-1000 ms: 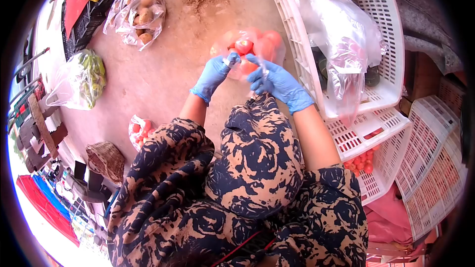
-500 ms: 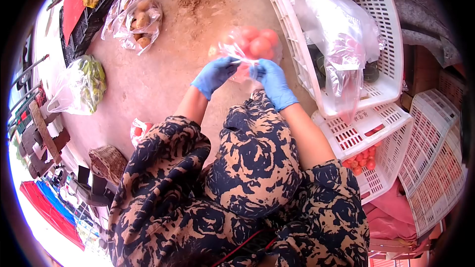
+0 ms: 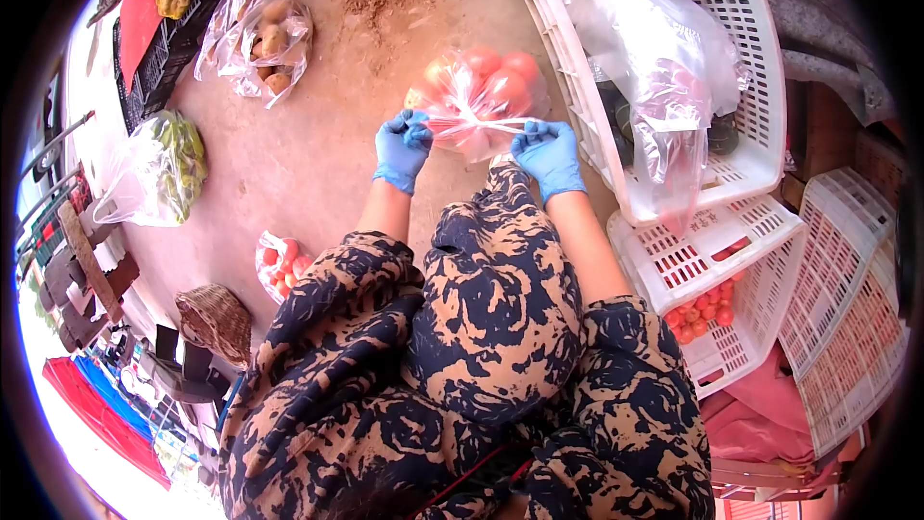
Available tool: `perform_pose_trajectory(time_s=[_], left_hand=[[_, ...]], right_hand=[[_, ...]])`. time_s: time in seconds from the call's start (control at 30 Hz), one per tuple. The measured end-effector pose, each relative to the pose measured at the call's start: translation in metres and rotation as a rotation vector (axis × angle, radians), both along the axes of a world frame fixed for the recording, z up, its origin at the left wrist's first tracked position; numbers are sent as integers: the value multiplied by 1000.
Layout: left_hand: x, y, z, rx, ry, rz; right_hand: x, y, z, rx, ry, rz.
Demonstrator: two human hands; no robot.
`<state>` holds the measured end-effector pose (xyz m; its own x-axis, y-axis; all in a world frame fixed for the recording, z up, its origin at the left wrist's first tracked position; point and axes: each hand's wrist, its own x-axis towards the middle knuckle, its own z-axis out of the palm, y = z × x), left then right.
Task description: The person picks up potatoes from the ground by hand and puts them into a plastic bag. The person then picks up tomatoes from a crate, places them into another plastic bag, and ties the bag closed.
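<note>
A clear plastic bag of tomatoes (image 3: 481, 87) rests on the floor in front of me, its neck gathered and drawn out sideways. My left hand (image 3: 402, 146), in a blue glove, pinches one end of the stretched plastic. The other end is gripped by my right hand (image 3: 546, 154), gloved the same way. Between the hands the twisted plastic is taut and looks like a knot at its middle. Several large red tomatoes show through the bag.
At right stands a white crate (image 3: 635, 183) with clear plastic bags (image 3: 664, 58) on it, above another crate holding small tomatoes (image 3: 703, 313). Left lie bagged potatoes (image 3: 274, 43), bagged green vegetables (image 3: 180, 159), a smaller tomato bag (image 3: 280, 265) and a wicker basket (image 3: 214, 321).
My hands have moved apart, pulling the bag's plastic tight to both sides. The smaller tomato bag at left shows more now as my left sleeve has shifted.
</note>
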<state>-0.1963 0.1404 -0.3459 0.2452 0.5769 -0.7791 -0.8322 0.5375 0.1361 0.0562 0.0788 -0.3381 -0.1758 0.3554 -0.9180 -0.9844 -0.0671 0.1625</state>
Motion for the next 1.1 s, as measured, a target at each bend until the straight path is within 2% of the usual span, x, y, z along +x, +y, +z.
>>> perform_pose_trajectory(time_s=[0.07,0.1,0.2,0.27,0.3,0.33,0.43,0.47,0.57,0.6,0.63,0.7,0.73,0.77,0.83,0.9,0.97,1.0,1.1], left_hand=[[14,9,43,154,-55,-170],[22,13,59,196,-30,-355],[52,17,86,376,60,-895],[61,19,90,419,184,-1107],[64,19,90,440,247,-1212],[65,19,83,510,440,-1297],[66,27,68,786,728,-1476],[65,27,67,786,898,-1551],[60,19,66,555,964,-1320],[56,13,67,446,852,-1050],[46,10,59,408,790,-918],[36,7,57,333,662,-655],[36,5,63,373,496,-541],[37,1,69,439,581,-590],[56,-1,99,571,752,-687],[65,0,96,836,920,-876],[80,2,108,1016,1001,-1001],[76,-2,88,1001,939,-932],[64,16,95,685,924,-717]], right_hand=[[3,15,18,305,129,208],[2,22,27,458,194,312],[-13,21,38,535,150,643],[-15,19,39,550,10,819],[-16,23,45,579,17,824],[-17,27,50,608,25,828],[-13,28,45,620,57,852],[-12,25,43,593,28,876],[-7,19,36,399,-91,800],[2,17,26,300,-157,749],[10,17,20,201,-223,696],[15,20,21,242,-421,746],[11,24,27,291,-510,732],[8,27,35,340,-599,715],[1,37,64,641,-924,879],[-13,45,94,952,-1284,997],[-17,46,121,1052,-1598,1235],[-19,47,131,1115,-1764,1349],[-15,46,153,978,-1633,1038]])
